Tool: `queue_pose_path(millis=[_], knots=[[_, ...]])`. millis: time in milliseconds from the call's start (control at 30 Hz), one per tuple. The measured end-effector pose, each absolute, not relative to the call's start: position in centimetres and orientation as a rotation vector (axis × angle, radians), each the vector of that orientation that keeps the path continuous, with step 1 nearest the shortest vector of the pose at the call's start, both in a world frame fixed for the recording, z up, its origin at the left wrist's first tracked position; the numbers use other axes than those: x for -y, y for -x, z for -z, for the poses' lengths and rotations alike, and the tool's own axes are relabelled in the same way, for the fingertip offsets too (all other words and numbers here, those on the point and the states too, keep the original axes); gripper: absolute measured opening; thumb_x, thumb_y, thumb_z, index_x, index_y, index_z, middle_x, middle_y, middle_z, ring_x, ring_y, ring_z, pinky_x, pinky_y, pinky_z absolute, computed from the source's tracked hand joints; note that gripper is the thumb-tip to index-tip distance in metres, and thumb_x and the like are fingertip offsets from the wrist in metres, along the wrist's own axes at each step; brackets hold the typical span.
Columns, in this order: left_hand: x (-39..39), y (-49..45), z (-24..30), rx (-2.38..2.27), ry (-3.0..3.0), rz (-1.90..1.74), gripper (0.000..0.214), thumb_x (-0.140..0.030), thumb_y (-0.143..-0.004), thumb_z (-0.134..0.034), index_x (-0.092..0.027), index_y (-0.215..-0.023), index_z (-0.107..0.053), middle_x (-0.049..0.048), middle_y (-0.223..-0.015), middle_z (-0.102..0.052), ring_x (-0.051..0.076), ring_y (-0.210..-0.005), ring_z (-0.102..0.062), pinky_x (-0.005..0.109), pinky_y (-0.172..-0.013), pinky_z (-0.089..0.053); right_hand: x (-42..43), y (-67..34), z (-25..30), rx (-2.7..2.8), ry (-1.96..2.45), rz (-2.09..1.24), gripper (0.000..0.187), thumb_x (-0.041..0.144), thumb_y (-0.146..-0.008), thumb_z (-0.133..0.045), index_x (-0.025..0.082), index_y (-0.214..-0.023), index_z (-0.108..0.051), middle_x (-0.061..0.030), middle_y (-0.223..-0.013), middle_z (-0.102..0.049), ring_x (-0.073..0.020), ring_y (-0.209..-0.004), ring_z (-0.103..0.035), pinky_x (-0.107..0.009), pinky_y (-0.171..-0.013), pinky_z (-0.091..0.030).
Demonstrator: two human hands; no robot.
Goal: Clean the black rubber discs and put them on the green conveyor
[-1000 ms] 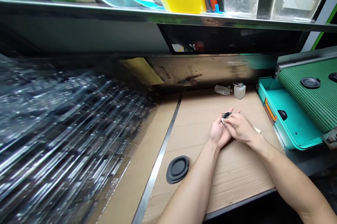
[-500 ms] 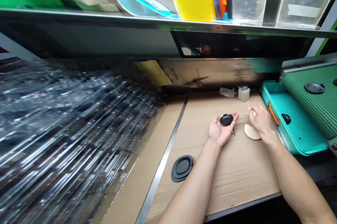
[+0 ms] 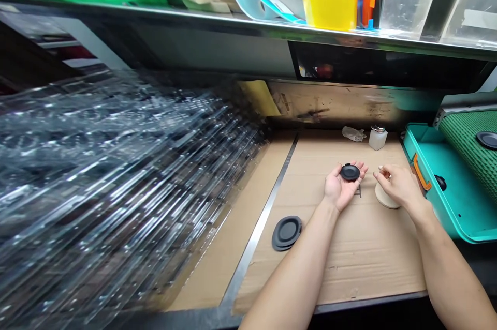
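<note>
My left grip [image 3: 341, 188] is open, palm up, with a black rubber disc [image 3: 350, 171] resting on the palm and the fingers not closed over it. My right grip [image 3: 398, 185] is narrow: thumb and forefinger pinch a small white item [image 3: 382, 169], too small to identify. A round pale pad [image 3: 387, 198] sits partly beneath that grip. Both grips are over a cardboard sheet [image 3: 349, 273] covering the bench. A second black disc [image 3: 286, 233] lies flat on the cardboard, just right of a steel strip [image 3: 256, 237]. A bottle [image 3: 378, 138] and a plastic bag [image 3: 353, 133] stand near the far edge. At the right edge, a teal tray [image 3: 446, 206] holds a third disc [image 3: 440, 182], and a green mesh belt [image 3: 466, 151] carries a fourth [image 3: 486, 139]. Stacked clear sheets [image 3: 116, 164] occupy the left.
</note>
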State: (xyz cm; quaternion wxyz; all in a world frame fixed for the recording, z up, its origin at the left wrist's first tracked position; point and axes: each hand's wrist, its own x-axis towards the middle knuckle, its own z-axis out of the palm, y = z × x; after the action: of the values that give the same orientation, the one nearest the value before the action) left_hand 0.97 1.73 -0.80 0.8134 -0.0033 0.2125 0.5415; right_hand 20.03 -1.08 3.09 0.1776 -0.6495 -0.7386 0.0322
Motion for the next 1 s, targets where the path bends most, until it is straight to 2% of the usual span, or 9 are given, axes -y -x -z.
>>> queue_pose_path(millis=[100,200,267,433,567,800,1000], knots=[[-1.8,-1.1,1.0,-0.466,0.003,-1.161,0.036,-0.034,-0.102,-0.039,-0.011,-0.122,-0.058,0.0236,-0.125,-0.066,0.033,-0.117,-0.068,0.040,-0.076,-0.066,0.2,-20.7,-2.3,1.983,1.888,-0.024,0.030,0.043,-0.097,-0.052,0.024,-0.085,-0.071,-0.0059,-0.091,-0.073,-0.0221,-0.085,-0.063,-0.031,-0.070,-0.037],[-1.8,-1.3,1.2,-0.469,0.014,-1.153,0.036,-0.037,-0.103,-0.039,-0.013,-0.121,-0.059,0.0225,-0.125,-0.066,0.033,-0.116,-0.069,0.044,-0.080,-0.066,-0.7,-21.6,-1.1,1.875,1.941,0.117,0.030,0.041,-0.097,-0.053,0.022,-0.109,-0.073,-0.0119,-0.112,-0.071,-0.0279,-0.105,-0.059,-0.034,-0.082,-0.040],[-1.8,-1.5,1.3,-0.467,0.004,-1.142,0.035,-0.038,-0.103,-0.041,-0.013,-0.119,-0.059,0.0222,-0.124,-0.066,0.032,-0.117,-0.068,0.044,-0.084,-0.065,-1.1,-22.0,-0.2,1.879,1.991,0.143,0.037,0.045,-0.098,-0.054,0.021,-0.120,-0.071,-0.0154,-0.119,-0.068,-0.0309,-0.111,-0.057,-0.038,-0.088,-0.040],[-1.8,-1.8,1.7,-0.476,-0.066,-1.112,0.034,-0.040,-0.101,-0.049,-0.010,-0.113,-0.061,0.0216,-0.120,-0.067,0.031,-0.117,-0.068,0.039,-0.088,-0.063,-1.4,-21.8,1.3,1.971,1.993,0.018,0.027,0.036,-0.101,-0.051,0.021,-0.101,-0.073,-0.0115,-0.103,-0.071,-0.0248,-0.102,-0.061,-0.033,-0.088,-0.039],[-2.0,-2.0,1.9,-0.466,-0.060,-1.093,0.034,-0.039,-0.101,-0.049,-0.009,-0.113,-0.060,0.0212,-0.118,-0.068,0.030,-0.113,-0.070,0.036,-0.085,-0.063,-2.6,-21.5,0.6,1.753,1.941,0.017,0.027,0.031,-0.102,-0.045,0.017,-0.102,-0.068,-0.0107,-0.100,-0.071,-0.0216,-0.095,-0.064,-0.029,-0.082,-0.040],[-2.4,-2.1,2.1,-0.442,-0.061,-1.072,0.031,-0.038,-0.100,-0.052,-0.011,-0.113,-0.060,0.0196,-0.114,-0.070,0.026,-0.098,-0.074,0.033,-0.075,-0.062,-9.9,-21.1,-5.8,1.772,1.940,0.194,0.030,0.028,-0.099,-0.046,0.023,-0.116,-0.070,-0.0090,-0.109,-0.071,-0.0215,-0.097,-0.065,-0.029,-0.084,-0.043],[-2.5,-1.9,2.0,-0.422,-0.087,-1.093,0.042,-0.050,-0.101,-0.047,-0.012,-0.114,-0.058,0.0183,-0.109,-0.071,0.022,-0.082,-0.074,0.027,-0.061,-0.057,-14.0,-20.7,-10.6,2.094,2.080,0.233,0.031,0.027,-0.094,-0.052,0.028,-0.111,-0.077,-0.0098,-0.112,-0.074,-0.0263,-0.102,-0.066,-0.034,-0.084,-0.045]])
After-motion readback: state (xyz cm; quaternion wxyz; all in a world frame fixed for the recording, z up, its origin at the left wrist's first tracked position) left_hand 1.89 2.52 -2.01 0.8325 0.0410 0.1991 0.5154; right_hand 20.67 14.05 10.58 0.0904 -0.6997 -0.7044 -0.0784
